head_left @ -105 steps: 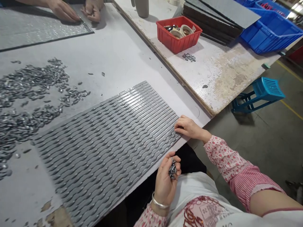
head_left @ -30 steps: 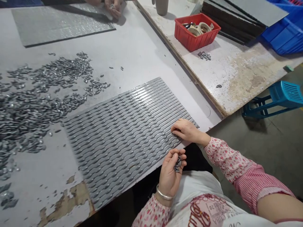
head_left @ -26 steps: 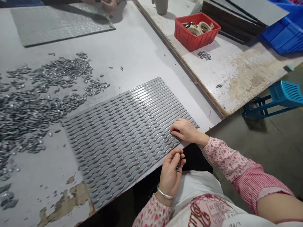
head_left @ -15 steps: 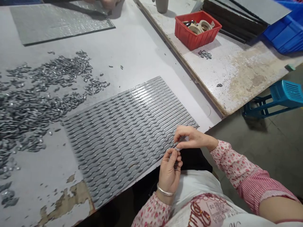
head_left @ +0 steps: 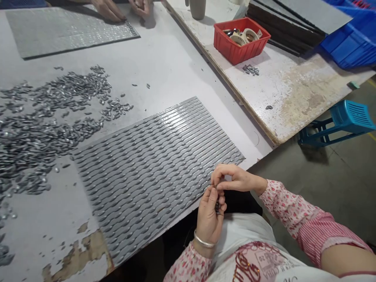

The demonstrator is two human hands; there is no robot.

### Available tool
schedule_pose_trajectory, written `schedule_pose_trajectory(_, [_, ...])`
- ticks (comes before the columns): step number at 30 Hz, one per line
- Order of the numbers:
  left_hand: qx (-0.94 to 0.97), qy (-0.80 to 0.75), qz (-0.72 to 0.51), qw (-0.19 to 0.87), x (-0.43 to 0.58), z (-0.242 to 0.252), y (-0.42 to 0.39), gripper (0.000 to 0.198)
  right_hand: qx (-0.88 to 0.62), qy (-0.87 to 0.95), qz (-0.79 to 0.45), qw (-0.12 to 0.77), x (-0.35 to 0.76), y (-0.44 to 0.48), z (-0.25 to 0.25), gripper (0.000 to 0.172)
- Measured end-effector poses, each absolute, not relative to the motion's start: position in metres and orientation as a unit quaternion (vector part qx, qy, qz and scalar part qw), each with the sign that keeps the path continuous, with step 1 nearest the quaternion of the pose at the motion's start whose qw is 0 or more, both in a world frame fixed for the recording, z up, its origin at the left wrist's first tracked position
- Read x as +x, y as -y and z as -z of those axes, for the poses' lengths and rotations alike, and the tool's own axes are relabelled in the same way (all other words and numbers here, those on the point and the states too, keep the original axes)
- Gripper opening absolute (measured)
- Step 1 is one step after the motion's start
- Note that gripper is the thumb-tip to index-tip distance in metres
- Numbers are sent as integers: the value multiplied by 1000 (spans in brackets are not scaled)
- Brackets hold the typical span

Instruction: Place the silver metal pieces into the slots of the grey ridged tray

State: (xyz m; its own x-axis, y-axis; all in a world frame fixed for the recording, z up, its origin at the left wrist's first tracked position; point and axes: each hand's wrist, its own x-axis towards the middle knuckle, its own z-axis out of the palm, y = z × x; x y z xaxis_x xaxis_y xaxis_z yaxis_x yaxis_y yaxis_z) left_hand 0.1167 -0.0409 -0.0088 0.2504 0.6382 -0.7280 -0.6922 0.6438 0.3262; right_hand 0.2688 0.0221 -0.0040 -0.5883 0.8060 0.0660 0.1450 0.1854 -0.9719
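Note:
My left hand [head_left: 210,209] is closed around several small dark grey leaf-shaped pieces, which show between its curled fingers near the panel's front edge. Its thumb and forefinger meet the fingertips of my right hand [head_left: 230,178]. That hand is bent in a pinch; whatever lies between its fingertips is too small and covered to make out. Just beyond both hands lies a grey ridged panel [head_left: 141,164]. Wavy rows with raised, pointed pieces cover its left and front part, while straight ridges run across its far right part.
Loose grey leaf-shaped pieces [head_left: 44,137] lie heaped on the white table [head_left: 176,62] at left. At the far side another person's hands [head_left: 108,8] work over a second panel [head_left: 67,33]. A red bin [head_left: 242,41] with tape rolls stands on the adjoining table; a blue stool [head_left: 337,121] is at right.
My right hand has drawn in slightly toward my left fingertips, its fingers curling more. The other person's hands have come further into view over the far panel.

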Motion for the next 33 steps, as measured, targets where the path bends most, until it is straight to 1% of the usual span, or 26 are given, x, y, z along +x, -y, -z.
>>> schedule_pose_trajectory(2, [-23,-447,-408,796,116,6,40,28,-393,679,-531,320,274,-28,6,16])
schedule_pose_trajectory(3, [-19,-443,-402,801,115,5,40,29,-430,677,-499,329,278,-33,8,15])
schedule_pose_trajectory(5, [-7,-426,-396,813,114,4,41,25,-481,701,-407,334,286,-45,10,11])
schedule_pose_trajectory(7, [4,-412,-398,820,113,5,42,18,-487,747,-335,305,292,-55,12,9])
schedule_pose_trajectory(9, [2,-411,-393,822,113,7,43,14,-475,780,-311,262,294,-61,14,9])
schedule_pose_trajectory(12, [-7,-417,-374,828,114,9,43,18,-485,795,-291,221,291,-62,18,4])
schedule_pose_trajectory(16, [-7,-430,-374,822,115,9,42,21,-497,812,-229,203,287,-61,29,7])
schedule_pose_trajectory(19, [-18,-447,-388,806,116,10,42,24,-510,810,-201,207,288,-61,33,8])
schedule_pose_trajectory(21, [-37,-456,-393,797,116,12,41,26,-504,802,-222,230,288,-58,29,9])
schedule_pose_trajectory(22, [-43,-457,-396,795,116,13,41,26,-485,800,-254,247,288,-55,26,10])
schedule_pose_trajectory(25, [-52,-443,-403,799,117,16,40,24,-361,794,-408,271,286,-40,14,13])
schedule_pose_trajectory(27, [-54,-433,-407,802,119,16,40,22,-302,774,-481,278,282,-29,9,17])
schedule_pose_trajectory(30, [-43,-437,-400,805,120,11,38,22,-328,719,-530,309,281,-19,7,20])
schedule_pose_trajectory(32, [-32,-450,-378,808,119,7,37,28,-378,675,-542,329,286,-22,7,21])
schedule_pose_trajectory(33, [-27,-457,-369,809,119,5,37,31,-408,664,-530,334,291,-25,7,20])
